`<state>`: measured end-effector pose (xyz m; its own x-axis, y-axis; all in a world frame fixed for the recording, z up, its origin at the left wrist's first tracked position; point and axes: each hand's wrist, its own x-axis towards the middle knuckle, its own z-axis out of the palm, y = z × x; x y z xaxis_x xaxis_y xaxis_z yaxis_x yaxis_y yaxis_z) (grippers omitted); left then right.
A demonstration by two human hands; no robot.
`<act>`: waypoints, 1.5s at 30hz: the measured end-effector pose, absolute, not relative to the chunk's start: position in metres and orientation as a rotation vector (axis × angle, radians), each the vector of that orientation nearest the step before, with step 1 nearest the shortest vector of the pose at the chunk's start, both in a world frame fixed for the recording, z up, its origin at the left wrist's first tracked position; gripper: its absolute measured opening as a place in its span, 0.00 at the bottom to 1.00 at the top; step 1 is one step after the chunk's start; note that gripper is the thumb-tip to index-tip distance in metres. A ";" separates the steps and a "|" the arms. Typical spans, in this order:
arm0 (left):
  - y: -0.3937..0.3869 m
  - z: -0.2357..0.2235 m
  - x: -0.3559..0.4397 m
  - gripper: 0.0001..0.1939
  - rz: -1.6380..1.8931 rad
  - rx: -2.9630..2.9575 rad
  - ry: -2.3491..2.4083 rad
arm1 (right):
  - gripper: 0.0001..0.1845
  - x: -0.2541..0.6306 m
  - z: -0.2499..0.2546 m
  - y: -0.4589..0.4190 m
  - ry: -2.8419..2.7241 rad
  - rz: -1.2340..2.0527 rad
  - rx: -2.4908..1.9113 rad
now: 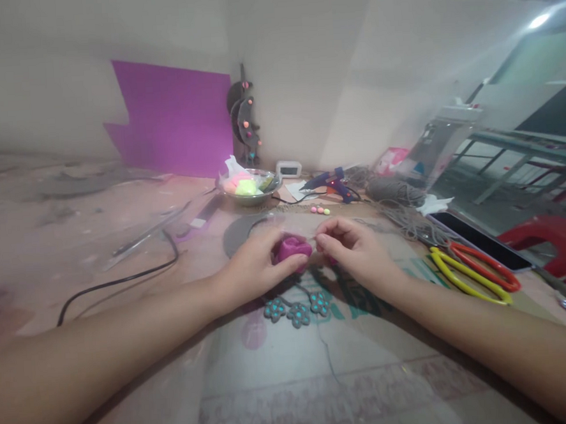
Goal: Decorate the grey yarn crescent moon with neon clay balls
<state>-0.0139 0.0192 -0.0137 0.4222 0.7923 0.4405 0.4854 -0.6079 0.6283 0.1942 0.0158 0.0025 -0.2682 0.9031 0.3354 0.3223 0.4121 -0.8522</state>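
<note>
My left hand [257, 261] is closed around a soft magenta lump [292, 250] that looks like modelling clay, with the thumb pressed along its near side. Just to its right, my right hand [345, 250] has thumb and fingertips pinched together; what sits between them is too small to make out. A bit of magenta shows beneath that hand. Below both hands lie grey flower pieces [297, 315] with turquoise dots, joined to dark cords. Part of a grey disc [236, 235] shows behind my left hand.
Small coloured balls [320, 210] lie beyond my hands. Behind them stand a bowl [251, 198] of bright clay, a small clock [289, 169] and a blue glue gun [326, 180]. To the right are grey yarn [394, 192], scissors [473, 274] and a phone [481, 241]. A black cable [119, 281] curves at left.
</note>
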 end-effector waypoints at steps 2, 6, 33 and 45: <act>0.018 -0.012 -0.014 0.15 1.013 2.265 1.058 | 0.07 0.194 0.001 0.015 -1.822 0.787 -1.046; 0.015 -0.006 -0.014 0.14 1.120 2.183 0.996 | 0.03 0.194 0.001 0.012 -1.916 0.589 -1.014; 0.013 -0.003 -0.017 0.06 1.268 2.200 1.077 | 0.03 0.196 0.000 0.010 -1.949 0.412 -1.002; 0.012 -0.003 -0.012 0.06 1.298 2.311 0.949 | 0.04 0.188 0.006 0.008 -2.056 0.347 -0.902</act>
